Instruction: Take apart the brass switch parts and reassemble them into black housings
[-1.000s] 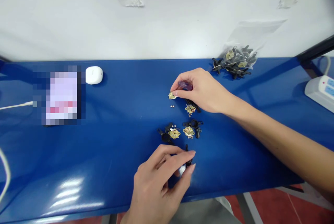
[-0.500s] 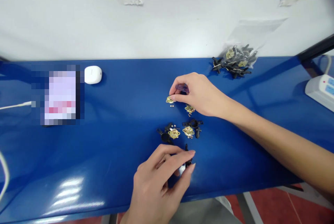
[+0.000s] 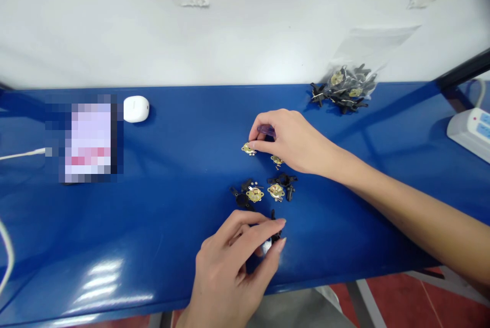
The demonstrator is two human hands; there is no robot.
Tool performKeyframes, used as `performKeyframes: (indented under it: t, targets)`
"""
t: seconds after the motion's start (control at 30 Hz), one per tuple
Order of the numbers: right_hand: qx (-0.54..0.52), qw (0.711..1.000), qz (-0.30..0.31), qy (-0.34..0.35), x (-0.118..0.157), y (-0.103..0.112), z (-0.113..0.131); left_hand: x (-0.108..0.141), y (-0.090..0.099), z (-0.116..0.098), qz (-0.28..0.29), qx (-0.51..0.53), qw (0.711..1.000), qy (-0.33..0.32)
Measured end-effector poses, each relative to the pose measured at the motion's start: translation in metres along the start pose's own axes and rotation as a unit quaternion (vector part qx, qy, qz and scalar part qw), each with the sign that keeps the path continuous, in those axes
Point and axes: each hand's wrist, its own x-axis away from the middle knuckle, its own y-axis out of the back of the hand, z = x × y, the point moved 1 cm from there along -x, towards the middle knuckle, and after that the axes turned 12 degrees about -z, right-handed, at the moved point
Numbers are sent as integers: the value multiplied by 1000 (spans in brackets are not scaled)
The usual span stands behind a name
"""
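My right hand pinches a small gold-coloured metal plate at its fingertips, low over the blue table. A purple, see-through item shows inside its curled fingers. Below it lies another gold plate. Nearer to me two more gold plates, one on the left and one on the right, lie beside black plastic parts and tiny metal pieces. Near the front edge my left hand holds a black part between thumb and fingers, mostly hidden.
A clear bag with black and gold parts lies at the back right. A white power strip is at the far right. On the left are a blurred phone, a white case and a white cable.
My right hand has moved the gold plate slightly left and down, close to tiny pieces on the table. My left hand has hardly moved.
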Motion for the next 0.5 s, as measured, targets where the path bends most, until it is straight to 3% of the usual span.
performKeyframes:
  t: [0.5]
  targets:
    - [39,999,-9,2,2,1,1,2,-2,2,-3,6,1000,-2]
